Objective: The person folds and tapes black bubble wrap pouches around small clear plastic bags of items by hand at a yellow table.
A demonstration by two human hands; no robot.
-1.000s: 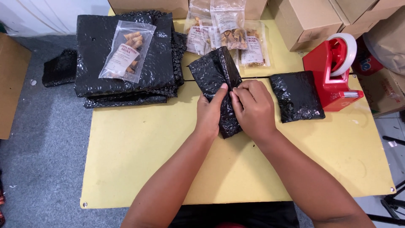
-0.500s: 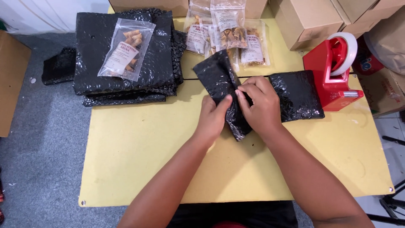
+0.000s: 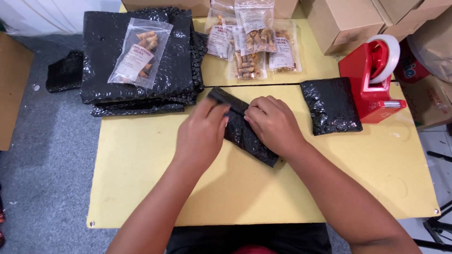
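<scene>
Both hands press on a black bubble-wrap packet (image 3: 245, 136) that lies slanted on the yellow table (image 3: 141, 188). My left hand (image 3: 203, 134) covers its left side, fingers curled over its upper edge. My right hand (image 3: 273, 124) holds its right side, fingers bent on the wrap. A second wrapped black packet (image 3: 331, 106) lies to the right, against a red tape dispenser (image 3: 372, 80).
A stack of black bubble-wrap sheets (image 3: 108, 61) lies at the back left with a clear snack bag (image 3: 140, 59) on top. Several clear snack bags (image 3: 252, 42) lie at the back centre. Cardboard boxes (image 3: 353, 19) stand behind the dispenser. A black scrap (image 3: 65, 73) lies on the grey floor.
The packet has been folded down flat onto the table and now lies lower and more slanted. Both hands have shifted with it, staying on it.
</scene>
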